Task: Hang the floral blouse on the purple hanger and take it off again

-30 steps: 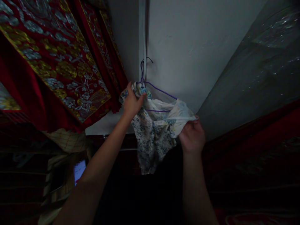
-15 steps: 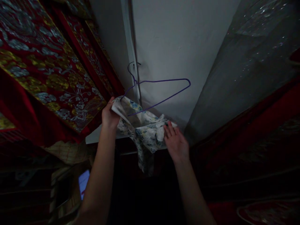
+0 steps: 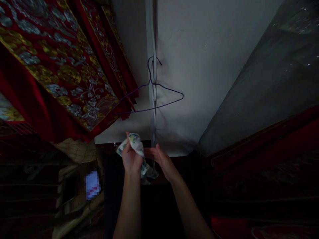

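A white garment with a blue and yellow floral print (image 3: 136, 143) is bunched in my left hand (image 3: 132, 159), its lower folds hanging down between my two hands. My right hand (image 3: 161, 161) is just right of the cloth, fingers stretched toward it; whether the fingertips touch it I cannot tell. Above both hands, a bare purple wire hanger (image 3: 171, 89) hangs by its hook on a pale cord or strip (image 3: 154, 43) along the wall.
Red cloth embroidered in gold and silver (image 3: 72, 73) hangs at the left, overlapping the hanger's left end. Below it, a lit phone (image 3: 92, 185) lies on a wooden stool or chair (image 3: 79, 207). Clear plastic sheeting (image 3: 269, 76) covers the right side, above dark red fabric (image 3: 294, 132).
The floral garment has come off the purple hanger and been lowered and gathered in my left hand. My right hand has let go and moved in toward the middle. The hanger now hangs bare.
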